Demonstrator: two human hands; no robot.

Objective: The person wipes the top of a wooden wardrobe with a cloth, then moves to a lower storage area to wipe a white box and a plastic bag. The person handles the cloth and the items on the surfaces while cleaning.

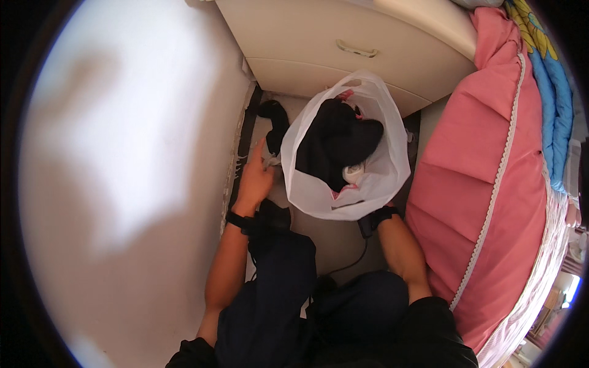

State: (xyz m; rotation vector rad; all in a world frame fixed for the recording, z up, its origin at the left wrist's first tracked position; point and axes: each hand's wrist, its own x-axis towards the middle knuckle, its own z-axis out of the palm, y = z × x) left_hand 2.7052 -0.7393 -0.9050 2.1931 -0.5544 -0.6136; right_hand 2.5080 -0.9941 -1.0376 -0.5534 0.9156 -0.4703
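My left hand (256,181) reaches down between the wall and a white plastic bag (386,184), its index finger stretched forward. Just beyond that fingertip, a black curved item (277,122), perhaps cloth, lies on the floor. A small whitish scrap (271,161) is beside the fingers; whether they touch it I cannot tell. The bag stands with its mouth wide, holding black cloth (334,141), a white roundish thing (353,173) and bits of pink. At the bag's near right side, my right hand (391,207) is almost wholly hidden behind the plastic, fingers out of sight.
A cream cabinet (294,37) with a drawer handle (356,49) closes off the far side. White wall (123,184) stands on the left. Pink padded fabric with lace trim (466,159) hangs on the right, beside a blue quilt (555,122). My knees (282,264) are close in front.
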